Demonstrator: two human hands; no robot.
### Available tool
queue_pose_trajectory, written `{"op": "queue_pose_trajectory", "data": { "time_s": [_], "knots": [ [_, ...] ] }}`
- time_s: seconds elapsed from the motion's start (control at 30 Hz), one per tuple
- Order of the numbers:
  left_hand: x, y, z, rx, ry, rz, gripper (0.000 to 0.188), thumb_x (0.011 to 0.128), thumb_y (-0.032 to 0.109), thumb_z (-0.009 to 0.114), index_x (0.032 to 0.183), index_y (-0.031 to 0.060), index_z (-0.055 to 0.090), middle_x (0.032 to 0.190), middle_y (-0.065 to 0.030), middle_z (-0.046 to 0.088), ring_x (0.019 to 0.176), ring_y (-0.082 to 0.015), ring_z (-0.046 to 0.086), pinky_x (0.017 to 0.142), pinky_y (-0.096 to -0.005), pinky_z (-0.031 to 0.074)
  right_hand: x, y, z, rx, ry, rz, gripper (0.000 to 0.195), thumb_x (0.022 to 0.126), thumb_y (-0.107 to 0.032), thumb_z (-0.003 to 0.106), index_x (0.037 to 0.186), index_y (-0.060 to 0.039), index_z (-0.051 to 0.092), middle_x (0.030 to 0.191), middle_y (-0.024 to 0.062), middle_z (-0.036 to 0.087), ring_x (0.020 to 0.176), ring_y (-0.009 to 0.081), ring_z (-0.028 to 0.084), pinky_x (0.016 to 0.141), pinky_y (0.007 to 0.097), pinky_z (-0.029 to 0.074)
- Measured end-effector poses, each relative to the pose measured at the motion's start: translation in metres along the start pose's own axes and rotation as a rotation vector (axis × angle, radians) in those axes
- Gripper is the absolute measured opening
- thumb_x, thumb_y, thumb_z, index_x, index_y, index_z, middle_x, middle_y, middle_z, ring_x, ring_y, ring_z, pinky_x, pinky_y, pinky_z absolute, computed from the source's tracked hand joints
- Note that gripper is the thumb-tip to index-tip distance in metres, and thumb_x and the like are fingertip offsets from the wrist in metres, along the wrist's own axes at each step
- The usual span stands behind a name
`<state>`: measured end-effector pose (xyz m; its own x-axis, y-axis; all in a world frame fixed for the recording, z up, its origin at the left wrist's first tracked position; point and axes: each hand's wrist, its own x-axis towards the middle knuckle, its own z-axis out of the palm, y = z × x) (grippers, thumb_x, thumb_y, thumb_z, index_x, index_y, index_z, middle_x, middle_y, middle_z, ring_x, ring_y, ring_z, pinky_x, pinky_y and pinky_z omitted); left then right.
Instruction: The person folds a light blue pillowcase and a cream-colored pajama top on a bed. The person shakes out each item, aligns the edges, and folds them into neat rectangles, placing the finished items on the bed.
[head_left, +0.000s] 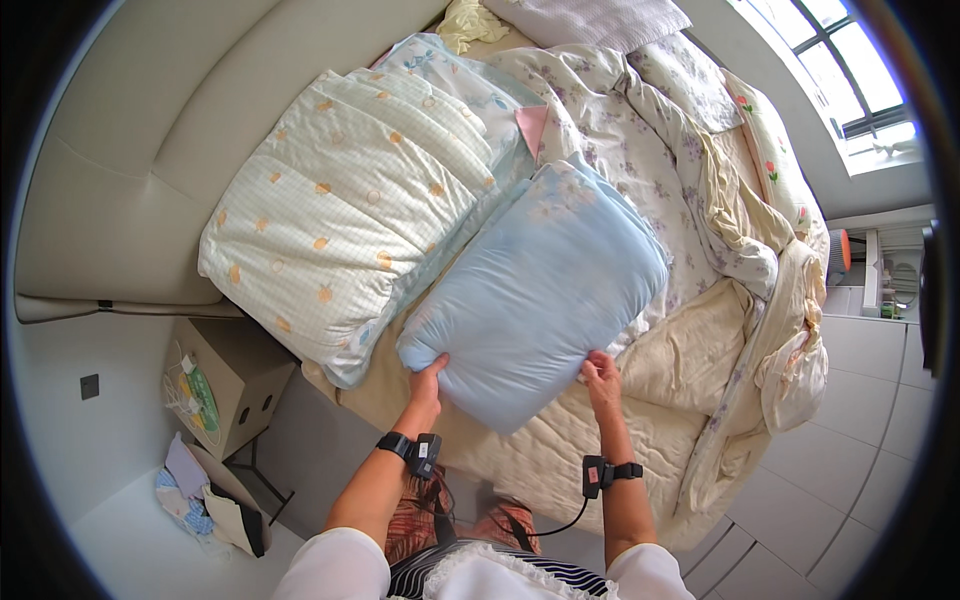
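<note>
A folded light-blue quilt (532, 285) with a pale flower print lies on the bed in front of me. My left hand (429, 382) grips its near left edge, fingers hidden under the cloth. At its near right edge my right hand (601, 375) pinches the fabric between thumb and fingers. To the left, a folded white checked quilt with orange fruit prints (345, 195) rests on a pale blue flowered one (427, 67). A rumpled quilt with purple flowers (660, 172) spreads behind and to the right of the blue one.
A beige quilted bed cover (555, 465) lies underneath. Pillows, one with tulips (772, 165), are near the window. A padded headboard (127, 150) stands at left, beside a bedside box (240, 375) with cables on it and a bin of cloths (217, 502). Grey cabinets (840, 397) stand at right.
</note>
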<state>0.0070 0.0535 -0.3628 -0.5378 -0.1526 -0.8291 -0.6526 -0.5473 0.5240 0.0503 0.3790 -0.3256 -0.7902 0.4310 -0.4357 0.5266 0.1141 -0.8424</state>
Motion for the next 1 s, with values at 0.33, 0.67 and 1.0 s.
{"op": "queue_pose_trajectory", "data": {
  "time_s": [0.33, 0.67, 1.0],
  "knots": [
    [0.014, 0.0, -0.004, -0.109, -0.271, -0.317, 0.066, 0.072, 0.028, 0.076, 0.127, 0.006, 0.047, 0.125, -0.008, 0.054, 0.117, -0.0263, 0.047, 0.101, -0.0398, 0.036, 0.057, 0.016, 0.005, 0.679, -0.157, 0.372, 0.064, 0.083, -0.038, 0.067, 0.133, -0.0083, 0.041, 0.126, 0.0058, 0.054, 0.109, 0.0224, 0.053, 0.092, 0.0391, 0.043],
    [0.029, -0.002, 0.022, -0.234, -0.33, -0.313, 0.057, 0.073, 0.025, 0.066, 0.123, 0.0038, 0.05, 0.114, -0.0113, 0.059, 0.105, -0.028, 0.055, 0.094, -0.0413, 0.043, 0.088, -0.008, 0.025, 0.789, -0.009, 0.494, 0.044, 0.072, -0.019, 0.07, 0.111, -0.0041, 0.057, 0.101, 0.0101, 0.064, 0.092, 0.0265, 0.06, 0.087, 0.0397, 0.047],
    [-0.079, 0.113, 0.017, -0.273, -0.493, -0.209, 0.045, 0.078, 0.02, 0.056, 0.118, -0.0019, 0.052, 0.111, -0.0131, 0.061, 0.101, -0.0275, 0.06, 0.089, -0.0393, 0.049, 0.014, -0.098, 0.02, 0.965, -0.054, 0.311, 0.018, 0.073, -0.018, 0.059, 0.083, -0.0038, 0.064, 0.08, 0.0073, 0.066, 0.073, 0.0217, 0.063, 0.072, 0.035, 0.052]
  ]
}}
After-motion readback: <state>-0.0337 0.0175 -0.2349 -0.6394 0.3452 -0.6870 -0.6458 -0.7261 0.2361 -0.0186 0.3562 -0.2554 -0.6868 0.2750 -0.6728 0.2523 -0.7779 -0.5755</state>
